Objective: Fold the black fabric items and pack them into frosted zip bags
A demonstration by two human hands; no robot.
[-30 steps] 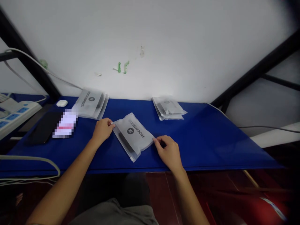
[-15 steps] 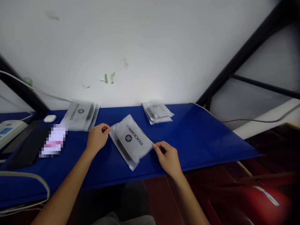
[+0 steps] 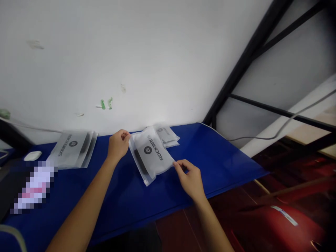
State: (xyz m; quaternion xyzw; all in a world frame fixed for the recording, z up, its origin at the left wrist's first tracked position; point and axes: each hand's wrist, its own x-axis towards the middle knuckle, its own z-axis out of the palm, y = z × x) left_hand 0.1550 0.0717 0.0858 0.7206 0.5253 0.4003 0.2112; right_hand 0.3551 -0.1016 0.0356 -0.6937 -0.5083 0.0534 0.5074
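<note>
A frosted zip bag [image 3: 153, 154] printed ROCKBROS, with a dark strip showing inside, is stretched between my hands over the blue table. My left hand [image 3: 118, 145] pinches its upper left corner. My right hand [image 3: 189, 176] pinches the corner at its right side. Behind it, partly covered by it, a small pile of similar bags [image 3: 168, 134] lies by the wall. Another pile of printed bags [image 3: 72, 148] rests at the left, beyond my left hand and apart from it.
The blue table [image 3: 210, 154] meets a white wall [image 3: 157, 63] at its back edge. A white case [image 3: 33, 156] and a blurred-out white and pink item [image 3: 35, 189] lie at the left. Black frame bars [image 3: 238, 75] rise at the right, and a red seat [image 3: 294, 227] stands below.
Both hands have carried the held bag toward the back pile, and it now overlaps that pile in view. The camera has turned, shifting the table leftward and tilting it.
</note>
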